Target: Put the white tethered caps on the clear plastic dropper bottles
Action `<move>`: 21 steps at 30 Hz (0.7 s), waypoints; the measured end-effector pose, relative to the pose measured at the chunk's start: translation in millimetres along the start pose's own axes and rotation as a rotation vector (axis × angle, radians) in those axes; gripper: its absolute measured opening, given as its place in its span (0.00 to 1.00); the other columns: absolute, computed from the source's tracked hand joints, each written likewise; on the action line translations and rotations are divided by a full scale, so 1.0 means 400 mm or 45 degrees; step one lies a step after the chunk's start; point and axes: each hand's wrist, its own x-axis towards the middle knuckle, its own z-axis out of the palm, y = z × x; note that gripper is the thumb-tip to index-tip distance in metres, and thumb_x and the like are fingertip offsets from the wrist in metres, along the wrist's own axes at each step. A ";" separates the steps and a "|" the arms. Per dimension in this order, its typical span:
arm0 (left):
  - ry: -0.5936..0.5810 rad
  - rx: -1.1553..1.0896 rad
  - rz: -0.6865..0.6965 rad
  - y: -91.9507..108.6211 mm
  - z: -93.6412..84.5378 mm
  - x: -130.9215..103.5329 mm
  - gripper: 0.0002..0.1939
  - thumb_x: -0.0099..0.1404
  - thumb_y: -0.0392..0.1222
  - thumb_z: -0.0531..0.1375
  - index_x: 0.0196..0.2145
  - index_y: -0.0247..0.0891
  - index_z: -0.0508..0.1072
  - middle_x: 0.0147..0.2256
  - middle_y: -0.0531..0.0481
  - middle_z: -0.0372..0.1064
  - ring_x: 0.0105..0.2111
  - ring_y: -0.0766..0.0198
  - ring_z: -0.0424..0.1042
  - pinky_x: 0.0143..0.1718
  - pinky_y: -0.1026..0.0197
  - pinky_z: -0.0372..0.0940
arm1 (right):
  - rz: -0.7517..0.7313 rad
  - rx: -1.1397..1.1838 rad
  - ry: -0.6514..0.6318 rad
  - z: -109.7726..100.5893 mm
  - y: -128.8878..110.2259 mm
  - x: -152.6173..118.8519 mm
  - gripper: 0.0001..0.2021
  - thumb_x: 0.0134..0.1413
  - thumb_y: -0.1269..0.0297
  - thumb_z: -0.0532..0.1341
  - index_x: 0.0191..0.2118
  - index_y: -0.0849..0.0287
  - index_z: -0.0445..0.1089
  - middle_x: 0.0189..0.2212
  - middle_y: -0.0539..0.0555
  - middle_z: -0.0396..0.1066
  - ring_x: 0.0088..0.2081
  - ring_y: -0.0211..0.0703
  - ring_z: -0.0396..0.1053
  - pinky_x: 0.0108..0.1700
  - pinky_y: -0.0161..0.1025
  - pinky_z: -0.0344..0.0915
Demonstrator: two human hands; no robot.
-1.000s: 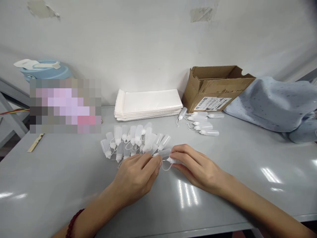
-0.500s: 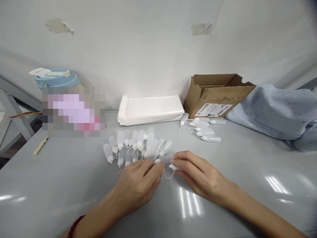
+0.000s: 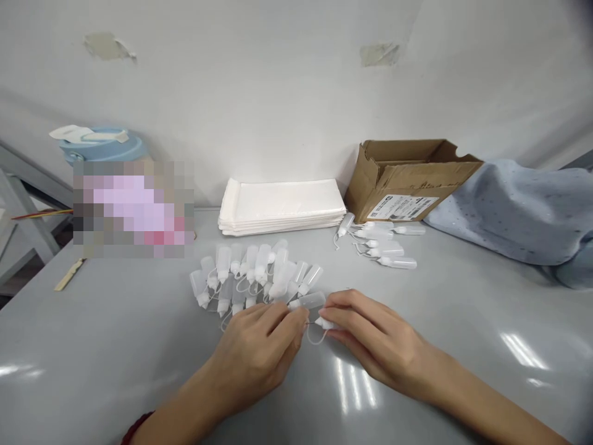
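Observation:
My right hand (image 3: 370, 337) is closed around a small dropper bottle (image 3: 324, 323), its white nozzle pointing left and most of its body hidden by the fingers. A thin white strap loops from the bottle's neck to the fingertips of my left hand (image 3: 266, 346), which pinch the bottle's cap; the cap itself is hidden. Just above both hands, another translucent bottle (image 3: 311, 301) lies on its side. Left of it, a pile of similar dropper bottles (image 3: 251, 266) with white tips and straps spreads behind my left hand.
A smaller group of dropper bottles (image 3: 388, 248) lies before an open cardboard box (image 3: 417, 179). Stacked white padded envelopes (image 3: 282, 201) rest against the wall. Pale blue fabric (image 3: 514, 210) occupies the right side. A blue-lidded container (image 3: 104, 145) and a blurred pink item (image 3: 130, 207) stand left.
Both hands keep the same hold, with the bottle's nozzle still facing the left fingertips. The whole view has shifted slightly; the piles look unchanged.

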 end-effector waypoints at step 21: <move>-0.047 -0.011 -0.018 -0.005 -0.003 -0.008 0.06 0.65 0.31 0.53 0.38 0.33 0.69 0.26 0.50 0.71 0.23 0.67 0.71 0.22 0.65 0.65 | 0.038 -0.025 -0.023 -0.001 0.003 0.000 0.08 0.59 0.73 0.54 0.43 0.64 0.68 0.37 0.60 0.70 0.38 0.42 0.70 0.37 0.38 0.72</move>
